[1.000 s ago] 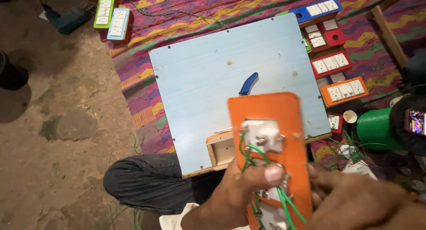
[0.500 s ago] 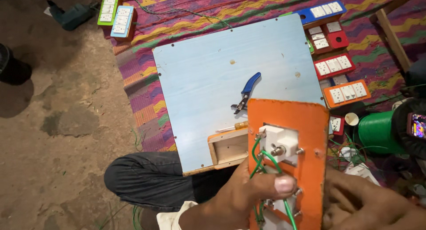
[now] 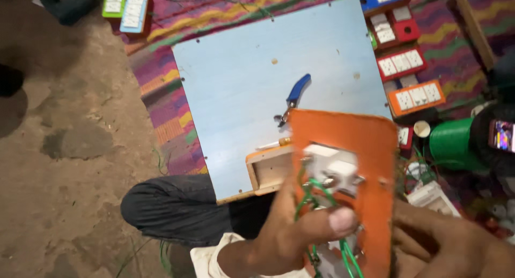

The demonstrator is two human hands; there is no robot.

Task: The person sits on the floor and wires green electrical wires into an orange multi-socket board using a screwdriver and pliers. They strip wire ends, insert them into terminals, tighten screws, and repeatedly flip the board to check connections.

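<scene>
The left hand (image 3: 289, 235) and right hand (image 3: 456, 246), grips clamped on the flat orange plastic switch plate (image 3: 351, 144), tilt its white socket module (image 3: 332, 168) and green wires (image 3: 316, 195) upward, blue-handled pliers (image 3: 292, 98) lying at twelve o'clock.

The orange switch plate (image 3: 348, 149) is showing matt, smooth plastic, its white switch block (image 3: 332, 168) glossier, with green plastic-coated wires (image 3: 311, 195). The pale blue board (image 3: 252, 79) is looking smooth and painted; the small box (image 3: 268, 171) is showing bare wood, the rug (image 3: 177, 128) woven cloth, the floor (image 3: 70, 149) rough earth.

Pliers (image 3: 292, 98) on board (image 3: 241, 85), behind plate (image 3: 348, 149).
</scene>
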